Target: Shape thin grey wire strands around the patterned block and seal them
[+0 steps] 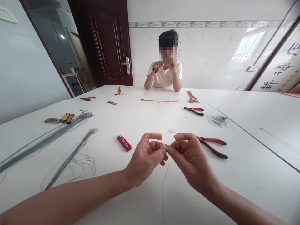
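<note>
In front of me, my left hand [150,153] and my right hand [191,156] meet fingertip to fingertip above the white table. Both are closed in a pinch at the top of a thin grey cord [163,184], which hangs down toward me. A small greyish piece shows between the fingertips, too covered to make out. To the left of my left hand lies a red lighter [124,142]. Red-and-black pliers [215,148] lie just beyond my right hand, their jaws partly hidden by it.
Bundles of grey cords [70,162] spread at left, near more lighters [66,117]. Other pliers [194,111], a grey cord tangle [220,120], orange cords [192,97] and small snips [112,102] lie farther back. A person [165,73] sits opposite, elbows on the table.
</note>
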{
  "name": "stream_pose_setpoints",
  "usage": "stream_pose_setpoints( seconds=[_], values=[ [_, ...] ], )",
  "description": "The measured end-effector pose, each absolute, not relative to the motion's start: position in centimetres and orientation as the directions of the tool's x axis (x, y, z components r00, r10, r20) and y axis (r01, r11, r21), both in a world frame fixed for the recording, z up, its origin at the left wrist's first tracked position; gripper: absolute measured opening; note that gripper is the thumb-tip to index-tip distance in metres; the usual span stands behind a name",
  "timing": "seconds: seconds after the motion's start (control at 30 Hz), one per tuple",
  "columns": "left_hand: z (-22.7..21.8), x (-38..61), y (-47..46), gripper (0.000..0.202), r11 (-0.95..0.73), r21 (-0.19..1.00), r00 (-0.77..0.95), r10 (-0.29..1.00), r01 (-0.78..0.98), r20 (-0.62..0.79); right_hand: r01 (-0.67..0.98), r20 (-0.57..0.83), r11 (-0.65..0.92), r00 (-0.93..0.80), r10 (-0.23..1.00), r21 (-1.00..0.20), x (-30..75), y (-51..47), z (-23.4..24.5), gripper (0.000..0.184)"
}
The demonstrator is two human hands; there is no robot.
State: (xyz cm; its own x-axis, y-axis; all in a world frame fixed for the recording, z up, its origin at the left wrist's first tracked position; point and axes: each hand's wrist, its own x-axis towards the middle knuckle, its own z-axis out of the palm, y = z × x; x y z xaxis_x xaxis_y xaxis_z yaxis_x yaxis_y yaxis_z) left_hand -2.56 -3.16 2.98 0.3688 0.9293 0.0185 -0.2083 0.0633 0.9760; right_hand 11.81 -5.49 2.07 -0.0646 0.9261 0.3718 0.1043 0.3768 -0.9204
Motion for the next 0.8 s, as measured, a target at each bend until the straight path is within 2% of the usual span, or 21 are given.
stream_pose_setpoints(
  seconds=[0.17,0.4,0.6,0.8],
  values=[
    [2.99,-2.55,-3.22,0.027,0.124,0.967,0.367,0.930,-0.225,-0.034,0.134,0.330,0.326,0.007,0.944,-0.936,12.23,-5.12,2.41,0.014],
    [2.74,-2.62,-3.08,0.028,0.137,0.967,0.371,0.927,-0.213,-0.050,0.107,0.290,0.306,-0.138,0.947,-0.946,12.33,-5.33,2.03,0.016],
    [2.81,-2.55,-3.14,0.028,0.158,0.963,0.383,0.921,-0.219,-0.064,0.113,0.236,0.239,-0.036,0.971,-0.964,12.58,-5.11,2.43,0.013],
    [2.55,-2.51,-2.99,0.027,0.167,0.961,0.380,0.922,-0.222,-0.072,0.065,0.239,0.248,-0.127,0.963,-0.966,12.29,-5.08,2.62,0.015]
  ],
)
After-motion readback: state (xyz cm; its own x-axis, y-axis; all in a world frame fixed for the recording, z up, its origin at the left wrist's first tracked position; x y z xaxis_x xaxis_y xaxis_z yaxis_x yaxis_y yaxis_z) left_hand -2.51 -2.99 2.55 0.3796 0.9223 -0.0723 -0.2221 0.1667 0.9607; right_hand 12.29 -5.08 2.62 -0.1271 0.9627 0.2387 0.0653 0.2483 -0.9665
